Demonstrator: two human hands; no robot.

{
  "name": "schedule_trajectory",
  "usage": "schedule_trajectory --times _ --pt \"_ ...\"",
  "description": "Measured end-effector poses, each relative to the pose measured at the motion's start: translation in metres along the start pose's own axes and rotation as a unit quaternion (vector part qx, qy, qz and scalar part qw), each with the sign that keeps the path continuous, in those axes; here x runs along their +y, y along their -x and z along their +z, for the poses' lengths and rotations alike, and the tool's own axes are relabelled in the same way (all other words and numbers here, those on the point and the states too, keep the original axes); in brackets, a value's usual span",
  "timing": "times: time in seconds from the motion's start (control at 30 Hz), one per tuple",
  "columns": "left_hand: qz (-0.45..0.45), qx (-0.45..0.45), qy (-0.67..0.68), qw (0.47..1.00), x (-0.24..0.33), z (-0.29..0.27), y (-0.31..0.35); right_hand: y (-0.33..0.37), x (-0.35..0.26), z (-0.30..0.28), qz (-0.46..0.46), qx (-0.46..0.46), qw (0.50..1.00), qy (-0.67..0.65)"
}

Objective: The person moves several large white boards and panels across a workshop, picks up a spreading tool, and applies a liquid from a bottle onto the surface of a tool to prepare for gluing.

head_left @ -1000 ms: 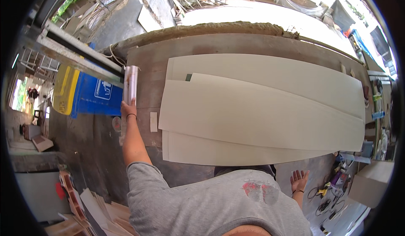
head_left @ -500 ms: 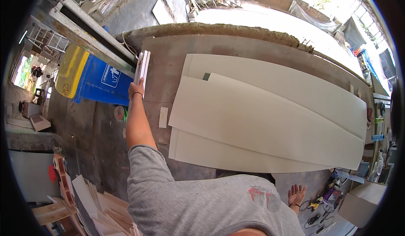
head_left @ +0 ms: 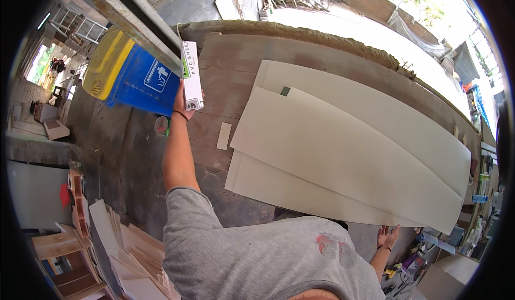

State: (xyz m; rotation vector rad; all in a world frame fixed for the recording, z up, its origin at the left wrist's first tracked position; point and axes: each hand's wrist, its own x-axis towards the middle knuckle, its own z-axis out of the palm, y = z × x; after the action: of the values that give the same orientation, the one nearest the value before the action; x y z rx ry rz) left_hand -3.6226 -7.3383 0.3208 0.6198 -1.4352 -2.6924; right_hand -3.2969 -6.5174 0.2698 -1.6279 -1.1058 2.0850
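Observation:
My left hand (head_left: 181, 102), arm stretched forward over the table, grips the near end of a long white cardboard box (head_left: 191, 75) printed in green and dark ink. The box points away from me. My right hand (head_left: 388, 238) is low at the right, palm up and fingers spread, close to the near edge of a stack of pale sheets (head_left: 343, 155). Those large flat sheets overlap at slight angles on the brown table (head_left: 230, 53). Between the box and the sheets lies a small pale strip (head_left: 224, 136).
A blue bin with a yellow lid (head_left: 142, 77) stands behind a metal post (head_left: 145, 24) at the left. A round container (head_left: 162, 126) lies near my forearm. Wood offcuts (head_left: 126, 246) lean at lower left; a cardboard box (head_left: 448, 278) and tools with cables sit at lower right.
The white box has turned in my left hand so that its broad printed face now shows. My right hand has lifted slightly toward the sheets. The view has swung left.

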Motion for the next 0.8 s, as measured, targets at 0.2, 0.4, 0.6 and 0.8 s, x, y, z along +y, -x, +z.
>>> schedule_trajectory --times 0.2,0.4,0.6,0.8 --pt "0.019 0.012 -0.093 0.995 0.018 0.014 0.011 -0.034 0.005 0.029 0.0 -0.087 0.996 0.013" --pt "-0.051 0.109 -0.157 0.98 0.023 0.006 0.014 -0.026 0.002 0.046 -0.006 -0.063 0.992 0.112" --pt "-0.015 0.272 -0.316 0.909 0.013 0.01 0.02 -0.043 0.028 0.055 -0.019 -0.065 0.99 0.123" --pt "0.052 0.35 -0.515 0.781 -0.028 -0.016 -0.003 -0.022 0.031 0.059 -0.023 -0.088 0.989 0.115"
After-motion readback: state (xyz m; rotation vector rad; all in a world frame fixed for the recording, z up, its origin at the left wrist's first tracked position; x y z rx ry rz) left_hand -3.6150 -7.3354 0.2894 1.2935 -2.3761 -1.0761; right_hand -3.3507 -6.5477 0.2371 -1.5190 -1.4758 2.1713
